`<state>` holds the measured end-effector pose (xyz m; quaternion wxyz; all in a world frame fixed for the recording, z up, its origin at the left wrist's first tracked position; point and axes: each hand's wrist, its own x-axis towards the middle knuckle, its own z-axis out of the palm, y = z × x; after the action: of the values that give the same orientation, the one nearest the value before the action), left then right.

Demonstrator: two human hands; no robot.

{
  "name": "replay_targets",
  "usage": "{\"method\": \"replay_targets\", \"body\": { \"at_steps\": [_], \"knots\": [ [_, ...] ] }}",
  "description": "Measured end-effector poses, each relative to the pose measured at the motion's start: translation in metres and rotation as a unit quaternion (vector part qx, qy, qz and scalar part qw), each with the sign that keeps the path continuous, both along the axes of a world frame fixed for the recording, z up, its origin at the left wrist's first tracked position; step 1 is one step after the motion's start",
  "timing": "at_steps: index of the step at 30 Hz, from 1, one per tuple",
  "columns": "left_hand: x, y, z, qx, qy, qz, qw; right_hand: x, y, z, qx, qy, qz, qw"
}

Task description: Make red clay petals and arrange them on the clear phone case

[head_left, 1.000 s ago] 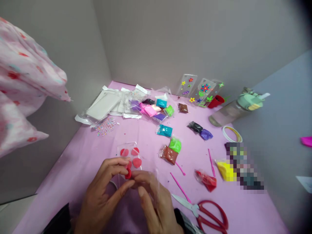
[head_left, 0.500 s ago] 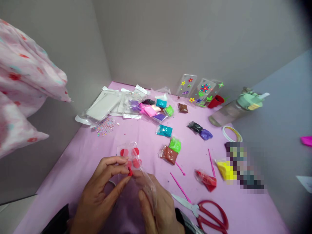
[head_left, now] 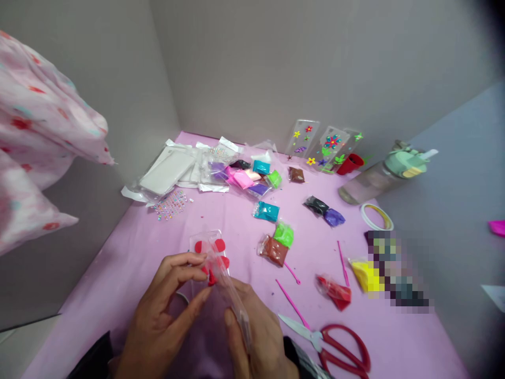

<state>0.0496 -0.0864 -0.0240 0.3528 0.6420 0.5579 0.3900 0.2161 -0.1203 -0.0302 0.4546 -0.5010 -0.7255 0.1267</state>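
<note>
A clear phone case [head_left: 236, 308] is gripped in my right hand [head_left: 256, 329], tilted up between thumb and fingers. My left hand [head_left: 161, 308] has its thumb and fingertips around a small red clay piece [head_left: 212, 278]; the thumb tip looks slightly apart from it. Behind the case lies a clear sheet or case [head_left: 193, 243] with several flat red clay discs [head_left: 220, 245]. Part of that sheet is hidden by my fingers and the tilted case.
Red-handled scissors [head_left: 343, 350], pink tools [head_left: 292, 303], red [head_left: 334, 292] and yellow clay packets [head_left: 366, 276] lie at right. Brown and green packets [head_left: 274, 250] sit mid-table. Behind are white packs [head_left: 168, 171], decorated cases [head_left: 303, 138], a bottle [head_left: 366, 181] and a tape roll [head_left: 376, 217].
The clear case in my right hand has tilted to a steeper, more edge-on angle. My left thumb has shifted slightly down from the red clay piece.
</note>
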Motion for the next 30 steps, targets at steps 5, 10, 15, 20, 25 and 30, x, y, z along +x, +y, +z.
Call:
{"method": "replay_targets", "body": {
  "at_steps": [5,10,15,20,25,30],
  "knots": [
    [0.001,0.0,0.0,-0.001,-0.003,-0.011,1.0,-0.001,-0.006,-0.005,-0.018,0.046,0.04,0.998],
    [0.004,0.0,-0.004,0.003,-0.043,-0.019,0.999,0.0,-0.014,-0.007,-0.231,0.233,0.041,0.944],
    [-0.001,0.0,-0.012,0.049,-0.142,0.088,0.985,-0.001,0.004,-0.002,-0.337,0.592,0.121,0.723],
    [-0.014,-0.002,-0.024,-0.07,-0.263,0.16,0.949,-0.005,0.015,-0.002,-0.354,0.685,0.108,0.627],
    [-0.011,0.0,-0.009,-0.223,-0.244,0.059,0.942,0.001,0.012,-0.006,-0.401,0.63,0.13,0.652],
    [-0.015,0.01,0.005,-0.181,-0.177,0.009,0.967,0.033,0.019,0.002,-0.382,0.553,0.113,0.732]
  ]
}}
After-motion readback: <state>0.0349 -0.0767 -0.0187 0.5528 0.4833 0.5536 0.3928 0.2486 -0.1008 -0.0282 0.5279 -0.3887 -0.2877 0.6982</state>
